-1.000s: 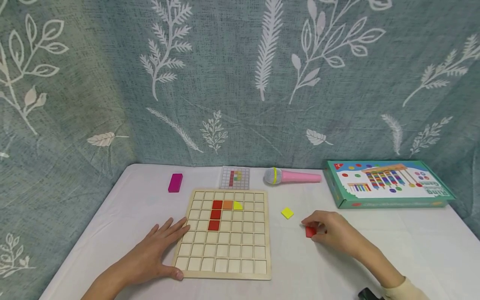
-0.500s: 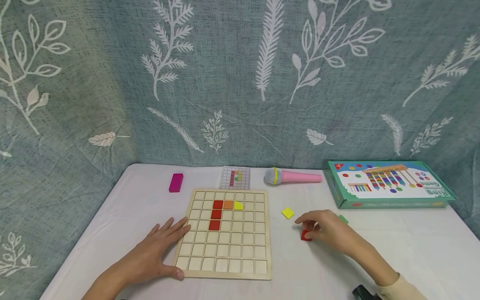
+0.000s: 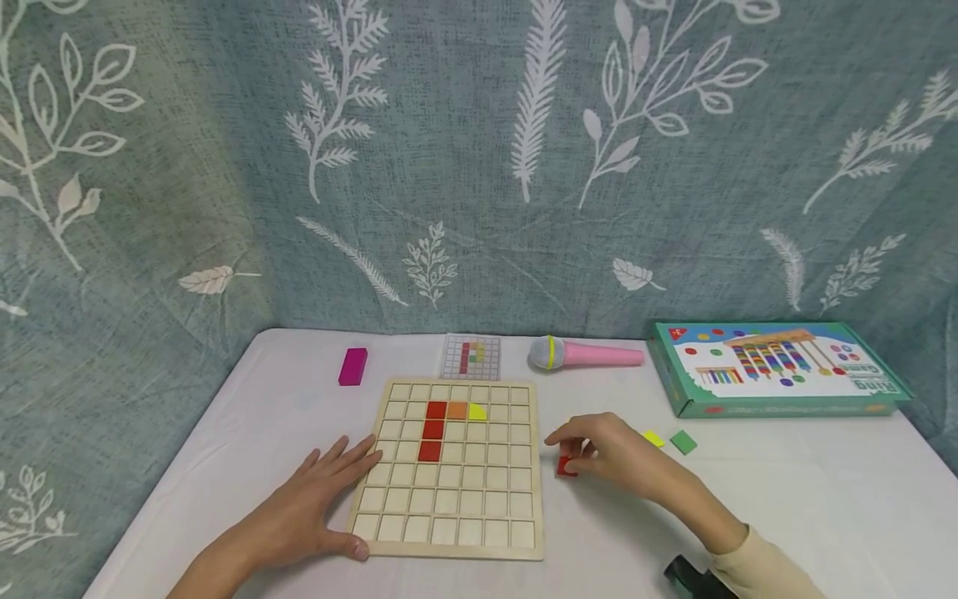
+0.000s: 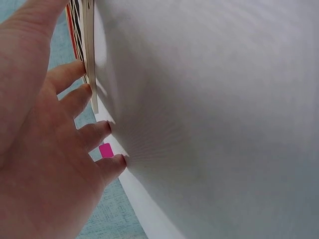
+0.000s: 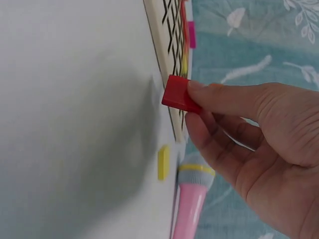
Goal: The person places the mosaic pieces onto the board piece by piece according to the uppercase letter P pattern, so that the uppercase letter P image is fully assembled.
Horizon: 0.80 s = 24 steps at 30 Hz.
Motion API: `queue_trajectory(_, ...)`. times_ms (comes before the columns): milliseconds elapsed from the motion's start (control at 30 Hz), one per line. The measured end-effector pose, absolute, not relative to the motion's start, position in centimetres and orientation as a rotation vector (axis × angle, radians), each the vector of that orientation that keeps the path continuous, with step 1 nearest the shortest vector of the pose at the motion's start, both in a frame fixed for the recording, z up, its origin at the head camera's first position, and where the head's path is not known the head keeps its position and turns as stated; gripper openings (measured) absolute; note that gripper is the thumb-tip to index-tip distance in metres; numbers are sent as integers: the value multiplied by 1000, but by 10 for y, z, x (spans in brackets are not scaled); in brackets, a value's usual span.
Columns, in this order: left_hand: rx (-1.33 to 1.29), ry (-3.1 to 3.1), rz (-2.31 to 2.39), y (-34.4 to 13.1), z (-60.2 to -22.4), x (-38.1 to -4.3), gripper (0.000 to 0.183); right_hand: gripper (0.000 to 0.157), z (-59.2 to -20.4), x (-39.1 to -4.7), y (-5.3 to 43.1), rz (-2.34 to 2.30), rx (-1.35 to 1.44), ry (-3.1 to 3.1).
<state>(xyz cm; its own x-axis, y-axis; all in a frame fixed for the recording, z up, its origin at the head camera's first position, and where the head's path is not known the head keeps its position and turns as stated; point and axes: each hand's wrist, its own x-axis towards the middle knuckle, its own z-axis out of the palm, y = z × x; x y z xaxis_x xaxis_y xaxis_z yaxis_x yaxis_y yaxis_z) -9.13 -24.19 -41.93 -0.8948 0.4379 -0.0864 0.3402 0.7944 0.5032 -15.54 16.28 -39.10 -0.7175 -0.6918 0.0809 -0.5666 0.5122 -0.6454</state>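
Note:
Between thumb and fingers my right hand (image 3: 617, 453) pinches a red square tile (image 5: 177, 93), just off the right edge of the wooden grid board (image 3: 456, 552). Spread out flat, my left hand (image 3: 307, 512) rests along the board's left edge, fingertips and thumb touching the rim. Set in the board are red tiles (image 3: 432, 429) in a column, an orange tile (image 3: 456, 410) and a yellow rounded piece (image 3: 476, 412). Behind my right hand lies a yellow tile (image 5: 163, 163), partly hidden in the head view, beside a green tile (image 3: 683, 442).
Behind the board lies a small printed grid card (image 3: 470, 358). A magenta block (image 3: 353, 367) is at the back left, a pink toy microphone (image 3: 587, 353) at the back, and a green toy box (image 3: 778, 370) at the back right. A patterned cloth (image 3: 479, 166) hangs behind the table.
My right hand has moved left toward the board with the red tile. The green tile has come into sight, and the yellow one is now partly covered. My left hand stays put.

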Motion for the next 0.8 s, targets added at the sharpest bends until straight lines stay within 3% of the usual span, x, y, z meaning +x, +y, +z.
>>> queue_trajectory(800,653,2816,750,-243,-423,-89,111,25,-402,-171,64,-1124,-1157,2404)
